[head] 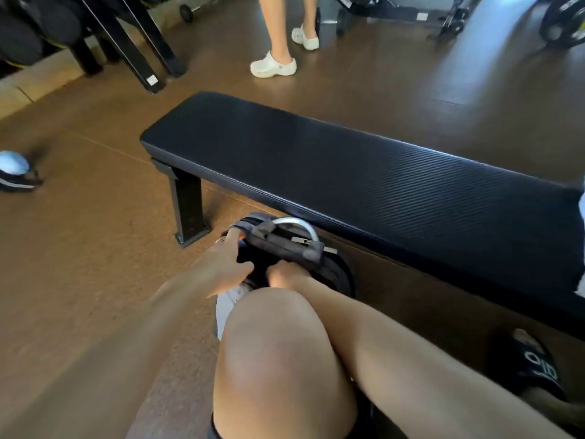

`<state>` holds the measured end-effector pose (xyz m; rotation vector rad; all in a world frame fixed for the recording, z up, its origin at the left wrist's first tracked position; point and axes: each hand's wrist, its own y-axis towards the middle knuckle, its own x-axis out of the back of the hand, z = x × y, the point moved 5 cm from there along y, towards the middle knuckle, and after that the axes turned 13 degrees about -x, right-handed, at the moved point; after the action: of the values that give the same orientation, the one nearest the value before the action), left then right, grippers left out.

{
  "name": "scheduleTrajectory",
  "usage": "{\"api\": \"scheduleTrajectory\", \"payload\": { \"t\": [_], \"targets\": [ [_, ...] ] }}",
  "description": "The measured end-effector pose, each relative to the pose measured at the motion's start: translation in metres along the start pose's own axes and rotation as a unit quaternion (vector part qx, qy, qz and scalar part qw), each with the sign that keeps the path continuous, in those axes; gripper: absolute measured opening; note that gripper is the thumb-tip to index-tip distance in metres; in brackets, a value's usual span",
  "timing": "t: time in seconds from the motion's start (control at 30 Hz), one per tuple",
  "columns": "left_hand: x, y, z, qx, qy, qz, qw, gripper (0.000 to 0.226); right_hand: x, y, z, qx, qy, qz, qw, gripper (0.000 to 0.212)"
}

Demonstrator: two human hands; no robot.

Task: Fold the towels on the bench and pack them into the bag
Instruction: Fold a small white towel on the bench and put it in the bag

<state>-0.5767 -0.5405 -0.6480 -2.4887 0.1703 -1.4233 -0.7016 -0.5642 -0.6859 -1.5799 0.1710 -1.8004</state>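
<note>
Head view, nearest first: a bent knee (278,359) fills the foreground, the person crouching low to reach the bag (294,251), which sits on the floor against the table (364,172). The left hand (228,264) has its grip on the bag's rim, probably holding the mouth apart. The right hand (285,275) reaches inside; its grip cannot be told. A white towel edge (581,201) shows far right on the table.

The bench (364,172) pad is black vinyl-like upholstery with a fine ribbed texture and a low sheen, carried on matt black metal legs. Just beyond the fingers (232,240) of the left hand, the bag (285,245) is dark woven cloth with a polished metal ring. The floor (79,248) is brown, speckled, matt.
</note>
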Motion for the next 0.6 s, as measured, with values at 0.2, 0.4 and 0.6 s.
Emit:
{"api": "scheduleTrajectory", "payload": {
  "t": [0.2, 0.4, 0.6],
  "targets": [
    [0.011, 0.024, -0.036, -0.033, 0.014, -0.025, 0.999, 0.050, 0.011, -0.010, -0.020, 0.032, 0.105, 0.060, 0.992, 0.032],
    [0.046, 0.058, -0.156, -0.165, -0.020, -0.049, 0.985, 0.017, 0.124, -0.088, -0.097, 0.042, 0.283, -0.019, 0.958, 0.013],
    [-0.021, 0.062, -0.323, -0.330, -0.056, 0.090, 0.938, 0.016, 0.164, -0.179, -0.292, -0.242, 0.118, -0.238, 0.933, 0.029]
  ]
}}
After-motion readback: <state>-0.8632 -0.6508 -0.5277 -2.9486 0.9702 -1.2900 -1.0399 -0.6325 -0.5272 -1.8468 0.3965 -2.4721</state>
